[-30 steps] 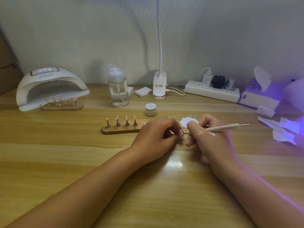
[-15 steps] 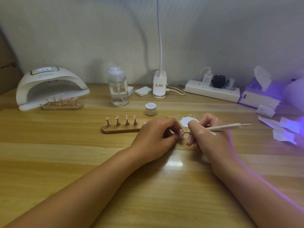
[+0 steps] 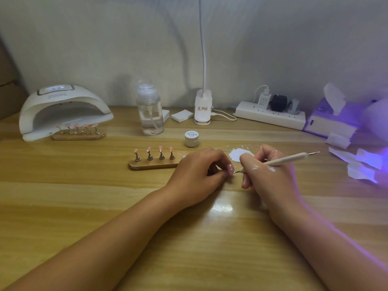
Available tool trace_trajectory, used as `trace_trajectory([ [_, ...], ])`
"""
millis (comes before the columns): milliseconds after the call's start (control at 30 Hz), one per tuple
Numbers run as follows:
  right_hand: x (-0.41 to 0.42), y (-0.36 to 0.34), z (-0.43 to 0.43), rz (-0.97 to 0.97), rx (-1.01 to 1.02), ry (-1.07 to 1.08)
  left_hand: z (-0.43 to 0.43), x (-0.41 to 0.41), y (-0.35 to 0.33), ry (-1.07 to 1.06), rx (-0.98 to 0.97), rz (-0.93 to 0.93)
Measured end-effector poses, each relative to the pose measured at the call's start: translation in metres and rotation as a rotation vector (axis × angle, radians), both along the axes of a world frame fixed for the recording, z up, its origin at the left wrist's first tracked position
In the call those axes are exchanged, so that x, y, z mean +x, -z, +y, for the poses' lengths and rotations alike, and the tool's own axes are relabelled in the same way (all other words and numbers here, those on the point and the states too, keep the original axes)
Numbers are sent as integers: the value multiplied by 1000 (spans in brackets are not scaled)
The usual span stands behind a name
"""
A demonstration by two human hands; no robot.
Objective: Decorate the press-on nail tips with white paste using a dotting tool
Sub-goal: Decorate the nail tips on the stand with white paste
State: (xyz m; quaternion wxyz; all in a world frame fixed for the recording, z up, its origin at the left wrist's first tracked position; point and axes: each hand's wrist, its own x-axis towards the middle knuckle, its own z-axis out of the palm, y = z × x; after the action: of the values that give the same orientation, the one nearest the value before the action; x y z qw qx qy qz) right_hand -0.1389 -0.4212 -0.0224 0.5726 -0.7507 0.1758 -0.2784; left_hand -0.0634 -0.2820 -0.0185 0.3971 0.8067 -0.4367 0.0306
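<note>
My right hand [image 3: 266, 175] grips the slim white dotting tool [image 3: 287, 159] like a pen. The fingers curl round its front end and the fine metal point aims toward nine o'clock. White smears mark the back of that hand. My left hand [image 3: 197, 173], just beside it at nine o'clock, pinches one small pink press-on nail tip [image 3: 231, 170] between thumb and curled fingers, low over the pale wooden table [image 3: 84, 206]. The tool's point sits right at the tip's edge, but I cannot tell at this size whether it touches. A few white specks seem to show on the pink surface.

I judge the step in hand to be dotting this one tip. At twelve o'clock from the hands a flat puddle of white paste [image 3: 238, 154] lies on the table. At eleven o'clock stands a small round white jar [image 3: 192, 138], lid on. At ten o'clock an oblong wooden stand [image 3: 154, 164] carries four more pink tips [image 3: 149, 149] upright on metal stems, and its right-end place looks vacant. Far off at ten o'clock sits a white arched curing lamp [image 3: 63, 110].

The next move calls for a light, steady touch while the left hand holds the tip dead still. I would reload from the puddle once the point runs dry.
</note>
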Motion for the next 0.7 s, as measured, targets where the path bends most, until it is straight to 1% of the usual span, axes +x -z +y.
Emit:
trace_trajectory([
  [267,1,1,0,5,-13,-22,0,0,0,4,-6,16],
  [433,0,0,2,8,17,-39,0,0,0,-6,0,20],
  [700,1,0,1,4,11,-21,-1,0,1,-6,4,5],
])
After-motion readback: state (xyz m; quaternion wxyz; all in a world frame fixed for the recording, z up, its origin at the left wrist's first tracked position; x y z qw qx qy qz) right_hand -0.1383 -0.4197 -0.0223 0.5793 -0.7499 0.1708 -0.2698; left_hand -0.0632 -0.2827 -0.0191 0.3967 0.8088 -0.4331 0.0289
